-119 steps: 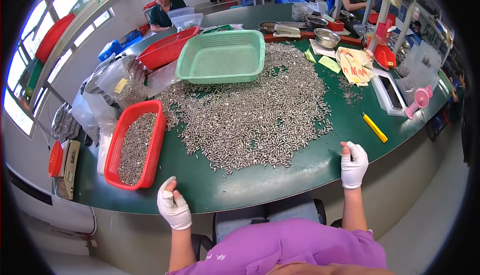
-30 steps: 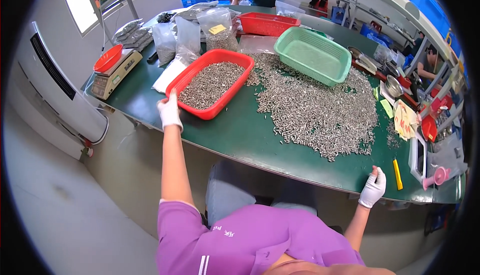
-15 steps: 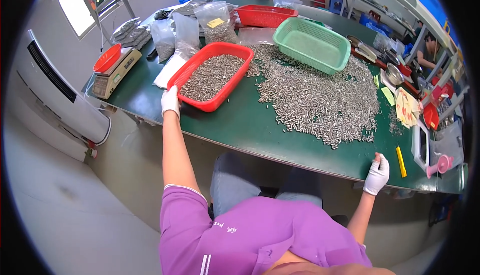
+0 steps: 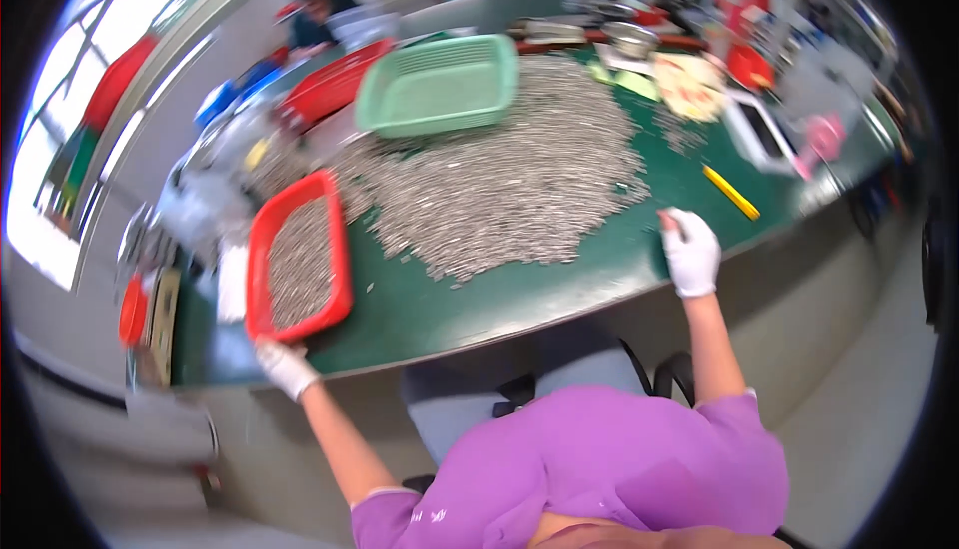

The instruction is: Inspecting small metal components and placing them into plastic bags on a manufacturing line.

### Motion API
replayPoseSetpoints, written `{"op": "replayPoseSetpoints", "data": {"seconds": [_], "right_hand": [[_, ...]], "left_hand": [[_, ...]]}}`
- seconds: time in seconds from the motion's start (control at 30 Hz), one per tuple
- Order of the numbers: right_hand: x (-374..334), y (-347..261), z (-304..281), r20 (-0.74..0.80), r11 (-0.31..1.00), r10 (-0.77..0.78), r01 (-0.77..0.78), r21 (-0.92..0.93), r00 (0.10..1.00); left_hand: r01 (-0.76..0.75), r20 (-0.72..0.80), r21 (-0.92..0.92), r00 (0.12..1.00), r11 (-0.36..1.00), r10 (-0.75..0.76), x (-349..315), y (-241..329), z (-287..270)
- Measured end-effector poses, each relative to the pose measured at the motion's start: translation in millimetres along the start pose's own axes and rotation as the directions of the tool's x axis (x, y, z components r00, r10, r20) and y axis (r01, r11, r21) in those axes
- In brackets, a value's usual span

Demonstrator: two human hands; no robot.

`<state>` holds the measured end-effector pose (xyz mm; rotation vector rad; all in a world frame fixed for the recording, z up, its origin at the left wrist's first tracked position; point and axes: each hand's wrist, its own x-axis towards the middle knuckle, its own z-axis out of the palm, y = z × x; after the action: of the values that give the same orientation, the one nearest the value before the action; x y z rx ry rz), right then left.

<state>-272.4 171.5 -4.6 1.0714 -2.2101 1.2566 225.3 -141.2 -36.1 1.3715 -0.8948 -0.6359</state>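
My left hand (image 4: 287,369), in a white glove, is closed at the near corner of a red plastic basket (image 4: 340,294). Small metal pins (image 4: 302,264) fill the basket's bottom. My right hand (image 4: 690,252), also gloved but with a bare fingertip, is at the table's near side with its fingers curled; whether anything is inside them is hidden. A broad heap of the same small metal pieces (image 4: 519,179) spreads between my hands, and a yellow utility knife (image 4: 731,193) lies to the right of my right hand.
On the far side of the heap sits a light green basket (image 4: 440,129), with another red basket (image 4: 335,79) to its left. Clear plastic bags (image 4: 205,199) and a scale (image 4: 160,334) stand at the left. A white frame (image 4: 759,134) and pink object (image 4: 824,136) lie right.
My view has swung toward the right and is blurred. The left hand stays at the basket's near corner. My right hand has shifted slightly farther in over the table, still curled.
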Motion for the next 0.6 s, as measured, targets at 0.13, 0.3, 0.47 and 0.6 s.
{"op": "replayPoseSetpoints", "data": {"seconds": [0.13, 0.3, 0.47, 0.6], "right_hand": [[10.4, 33.8, -19.7, -0.108, 0.966, 0.177, -0.151, 0.211, 0.978], [35.6, 142.0, -102.5, -0.487, 0.962, 0.274, -0.231, 0.149, 0.829], [83.6, 175.7, -147.4, -0.266, 0.849, 0.32, -0.399, -0.347, 0.91], [98.9, 213.5, -113.0, -0.063, 0.764, 0.438, -0.409, -0.498, 0.897]], "left_hand": [[0.014, -0.033, -0.009, 0.999, 1.0, -0.015, 17.9, -9.5, -7.5], [-0.007, -0.029, 0.05, 1.0, 0.999, 0.009, -5.5, 7.1, 12.7], [-0.058, -0.03, 0.157, 0.998, 0.986, 0.063, 1.7, 4.8, 1.6], [-0.059, -0.058, 0.13, 0.996, 0.99, 0.067, -6.5, 11.3, 8.8]]}}
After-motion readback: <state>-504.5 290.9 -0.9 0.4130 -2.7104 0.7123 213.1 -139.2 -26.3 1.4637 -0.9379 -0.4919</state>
